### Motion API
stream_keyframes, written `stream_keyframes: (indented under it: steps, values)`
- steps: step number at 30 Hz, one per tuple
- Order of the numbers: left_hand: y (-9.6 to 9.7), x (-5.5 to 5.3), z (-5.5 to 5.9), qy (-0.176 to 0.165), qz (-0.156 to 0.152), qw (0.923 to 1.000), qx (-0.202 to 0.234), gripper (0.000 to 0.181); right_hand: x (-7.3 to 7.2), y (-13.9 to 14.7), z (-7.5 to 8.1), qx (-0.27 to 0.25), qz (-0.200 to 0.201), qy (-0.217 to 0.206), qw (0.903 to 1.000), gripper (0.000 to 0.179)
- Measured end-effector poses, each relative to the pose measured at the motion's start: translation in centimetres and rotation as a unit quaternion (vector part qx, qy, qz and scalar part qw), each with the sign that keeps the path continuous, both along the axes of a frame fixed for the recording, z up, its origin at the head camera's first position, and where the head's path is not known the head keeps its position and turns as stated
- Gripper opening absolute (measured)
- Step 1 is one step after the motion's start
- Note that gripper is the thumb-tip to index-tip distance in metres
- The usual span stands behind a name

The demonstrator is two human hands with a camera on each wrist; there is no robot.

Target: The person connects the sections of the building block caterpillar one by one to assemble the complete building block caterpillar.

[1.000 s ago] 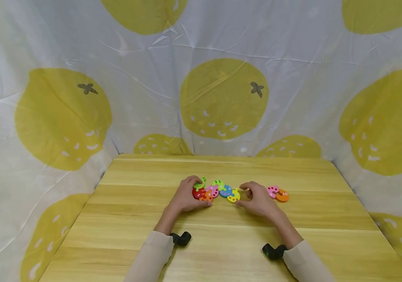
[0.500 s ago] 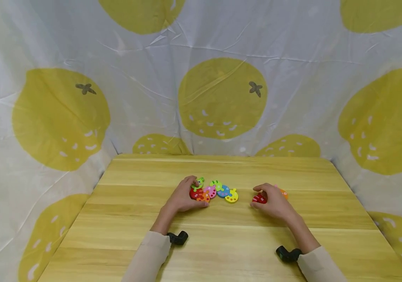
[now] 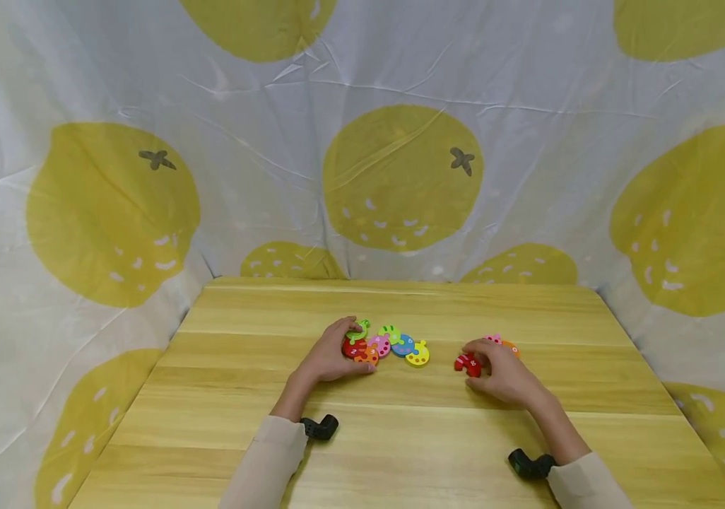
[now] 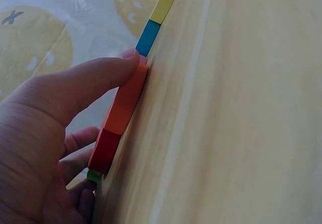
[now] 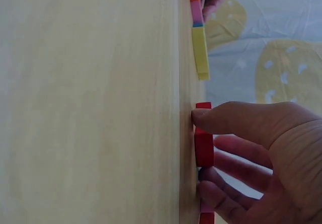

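Note:
Caterpillar puzzle pieces lie joined in a wavy row. My left hand (image 3: 329,352) grips the row's left end, around the green head (image 3: 361,331), the red piece marked 2 (image 3: 354,349) and the orange piece (image 4: 128,103); the thumb presses the front edge. Pink, light green and blue (image 3: 403,345) pieces follow, ending at the yellow piece (image 3: 417,355). Apart to the right, my right hand (image 3: 505,371) pinches a red piece marked 8 (image 3: 466,364), its thumb on the near edge in the right wrist view. Behind that hand, a pink piece (image 3: 493,339) and an orange piece (image 3: 511,348) are partly hidden.
The puzzle lies on a wooden table (image 3: 362,445). A white curtain (image 3: 261,177) with large yellow fruit prints stands around its back and sides. Black devices are worn on both wrists, such as the left wrist camera (image 3: 321,428).
My right hand has moved right, away from the yellow piece, and the red piece marked 8 has come into sight and turned slightly. The left hand stays at the row, almost still.

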State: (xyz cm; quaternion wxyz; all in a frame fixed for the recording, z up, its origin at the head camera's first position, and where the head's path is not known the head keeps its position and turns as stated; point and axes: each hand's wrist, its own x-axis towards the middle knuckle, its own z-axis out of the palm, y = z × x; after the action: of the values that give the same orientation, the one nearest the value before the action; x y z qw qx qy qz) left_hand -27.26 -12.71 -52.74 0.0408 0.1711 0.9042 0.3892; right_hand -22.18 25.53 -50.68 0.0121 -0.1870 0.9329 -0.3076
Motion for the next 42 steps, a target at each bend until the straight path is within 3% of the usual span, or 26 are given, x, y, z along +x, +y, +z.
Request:
stream_keyframes:
  steps: [12, 21, 38, 42]
  values:
    - [-0.3, -0.2, -0.3, 0.022, -0.011, 0.9997, 0.002, 0.08, 0.2, 0.6, -0.1, -0.03, 0.005, -0.047, 0.9985, 0.047]
    - [-0.5, -0.1, -0.3, 0.036, -0.01, 0.9984, -0.042, 0.098, -0.1, 0.4, -0.2, -0.036, 0.001, -0.053, 0.998, 0.042]
    - [-0.4, -0.3, -0.3, 0.031, -0.026, 0.9982, -0.043, 0.096, -3.4, -2.3, 0.8, -0.048, 0.009, 0.008, 0.9988, 0.041]
    - [-0.5, -0.3, -0.3, 0.029, -0.027, 0.9981, -0.046, 0.095, -3.9, -3.0, 1.1, -0.05, 0.019, 0.004, 0.9986, 0.042]
